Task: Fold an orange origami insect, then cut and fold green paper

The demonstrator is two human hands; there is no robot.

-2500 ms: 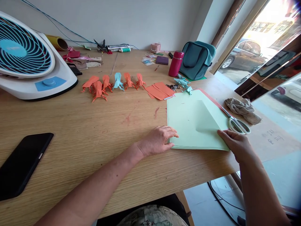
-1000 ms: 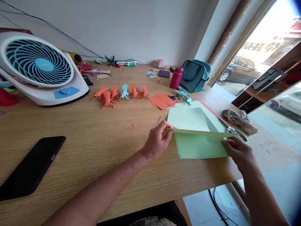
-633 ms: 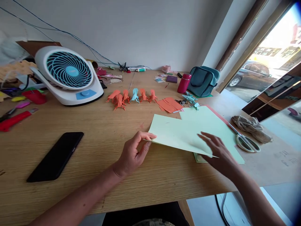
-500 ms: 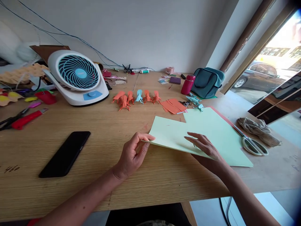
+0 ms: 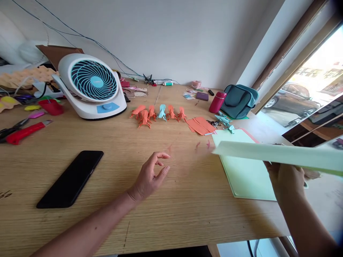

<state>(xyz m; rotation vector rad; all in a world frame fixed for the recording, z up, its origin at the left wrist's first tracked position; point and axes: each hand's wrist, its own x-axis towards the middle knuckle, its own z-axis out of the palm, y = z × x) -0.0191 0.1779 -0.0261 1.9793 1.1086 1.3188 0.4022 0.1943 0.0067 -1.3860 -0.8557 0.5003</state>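
Note:
My left hand [image 5: 150,175] is over the wooden table with thumb and fingers apart, holding nothing. Out to the right, my right hand [image 5: 289,178] grips a pale green sheet of paper [image 5: 268,152] from below, and the paper covers its fingertips. The raised sheet is seen almost edge-on, slightly blurred. Below it, a stack of pale green paper [image 5: 246,178] lies flat on the table. Orange paper pieces [image 5: 200,125] sit just behind the stack. Several folded orange paper figures [image 5: 144,117] and a light blue one [image 5: 162,112] stand in a row farther back.
A black phone [image 5: 71,178] lies at left, with a red utility knife [image 5: 26,132] beyond it. A white fan [image 5: 93,82] stands at the back left. A pink bottle [image 5: 217,102] and a teal bag [image 5: 238,101] are at the back right. A grey cloth [image 5: 312,175] is partly hidden behind the sheet.
My left hand has let go of the sheet's edge and stayed in place. My right hand has lifted the sheet and swung it right, over the stack, now hiding most of the scissors.

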